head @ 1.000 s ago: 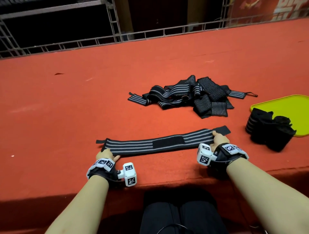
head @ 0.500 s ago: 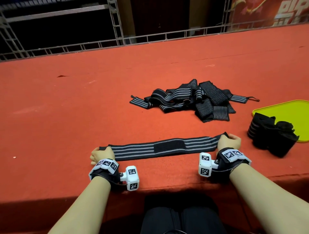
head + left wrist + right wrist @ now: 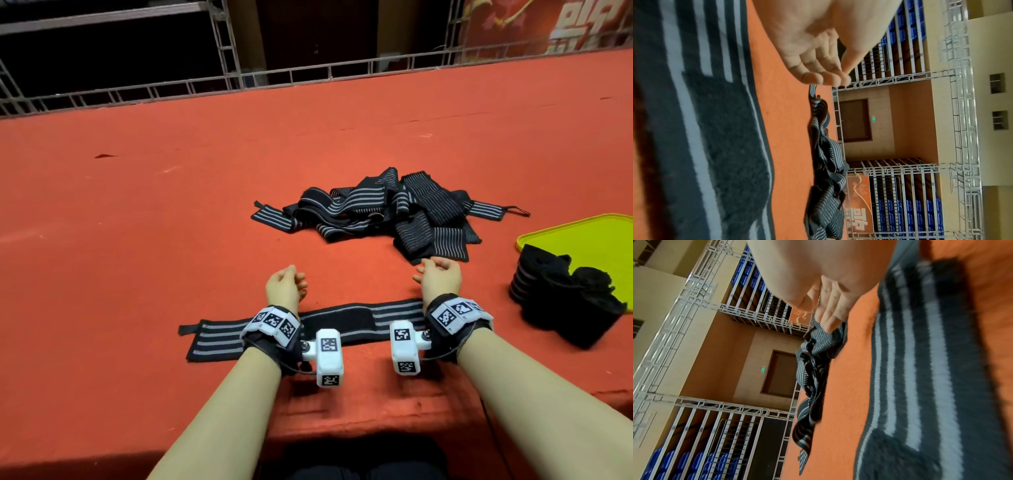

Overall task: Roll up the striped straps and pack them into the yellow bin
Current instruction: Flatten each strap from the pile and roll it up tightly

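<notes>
Red-carpeted table (image 3: 137, 240) fronting metal railings (image 3: 308, 73) bears a flat black grey-striped strap (image 3: 342, 323); left hand (image 3: 284, 286) and right hand (image 3: 440, 275) hover loosely curled, holding nothing.

Red table (image 3: 171, 240): flat strap (image 3: 219, 337), strap pile (image 3: 394, 212) (tangled), yellow bin (image 3: 596, 240).

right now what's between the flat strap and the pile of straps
In the head view only bare red table lies between the flat strap and the pile, with both empty hands over it.

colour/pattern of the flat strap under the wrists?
The flat elastic strap is black with grey lengthwise stripes and a plain black fuzzy patch mid-length; clearest in the head view.
</notes>
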